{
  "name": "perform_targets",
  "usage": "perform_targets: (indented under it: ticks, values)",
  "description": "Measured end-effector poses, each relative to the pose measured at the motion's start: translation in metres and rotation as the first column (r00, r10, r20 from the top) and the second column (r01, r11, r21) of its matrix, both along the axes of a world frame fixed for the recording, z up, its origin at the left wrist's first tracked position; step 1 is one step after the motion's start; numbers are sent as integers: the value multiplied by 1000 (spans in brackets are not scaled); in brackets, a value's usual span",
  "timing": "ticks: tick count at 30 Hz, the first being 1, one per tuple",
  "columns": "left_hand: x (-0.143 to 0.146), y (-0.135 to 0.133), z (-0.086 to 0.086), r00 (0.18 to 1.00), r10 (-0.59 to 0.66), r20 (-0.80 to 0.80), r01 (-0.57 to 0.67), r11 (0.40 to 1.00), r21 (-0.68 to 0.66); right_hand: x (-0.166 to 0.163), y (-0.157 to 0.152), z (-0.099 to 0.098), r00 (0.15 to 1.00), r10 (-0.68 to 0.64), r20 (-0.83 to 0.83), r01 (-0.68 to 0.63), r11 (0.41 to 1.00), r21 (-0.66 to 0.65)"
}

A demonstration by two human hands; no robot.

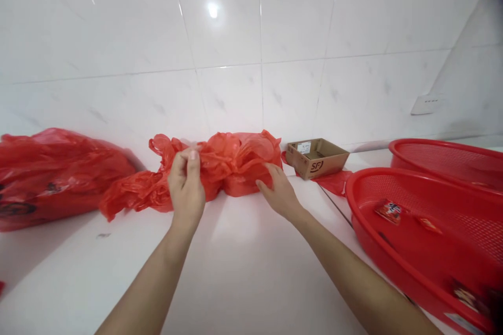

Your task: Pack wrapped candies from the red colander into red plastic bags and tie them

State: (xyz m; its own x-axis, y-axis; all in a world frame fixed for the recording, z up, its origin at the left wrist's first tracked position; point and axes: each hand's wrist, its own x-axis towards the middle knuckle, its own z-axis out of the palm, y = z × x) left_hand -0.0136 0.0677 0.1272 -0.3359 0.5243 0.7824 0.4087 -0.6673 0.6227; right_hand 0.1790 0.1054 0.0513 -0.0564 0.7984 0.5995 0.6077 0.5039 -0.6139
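A crumpled red plastic bag [243,157] lies on the white table against the tiled wall. My left hand [186,183] is closed in a pinch on the bag's gathered edge, thumb on top. At the bag's right side my right hand [277,188] touches the plastic, its thumb and fingers spread apart. More bunched red plastic [141,191] trails to the left of my left hand. What the bag contains, if anything, cannot be made out.
A full red bag [58,178] sits at the left. On the right are an open cardboard box [317,159] on red plastic, and two red baskets; the nearer basket [363,220] holds several small packets [391,211]. The farther basket [408,154] stands behind it.
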Motion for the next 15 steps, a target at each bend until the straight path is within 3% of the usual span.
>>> perform_targets:
  ticks: [2,4,7,10,12,13,15]
  values:
    - [1,-14,-20,999,28,-35,-29,999,-38,-2,-18,-4,999,36,-31,-32,994,108]
    - [4,-18,-39,996,7,-91,-21,987,-158,-6,-29,-5,999,32,17,-34,985,169]
    - [4,-22,-58,992,-112,-55,87,936,-341,-3,-22,-11,971,-72,229,69,997,20]
    - [-10,-28,-59,949,-91,301,188,931,-312,12,3,-25,916,-162,366,225,965,-137]
    - [-24,-32,-54,828,-63,558,246,934,-260,23,19,-35,901,-186,393,263,953,-153]
    - [-29,-33,-53,771,-61,634,278,928,-248,26,25,-39,894,-186,407,269,951,-155]
    - [-33,-36,-53,733,-88,674,351,898,-264,27,35,-46,885,-167,435,257,953,-157]
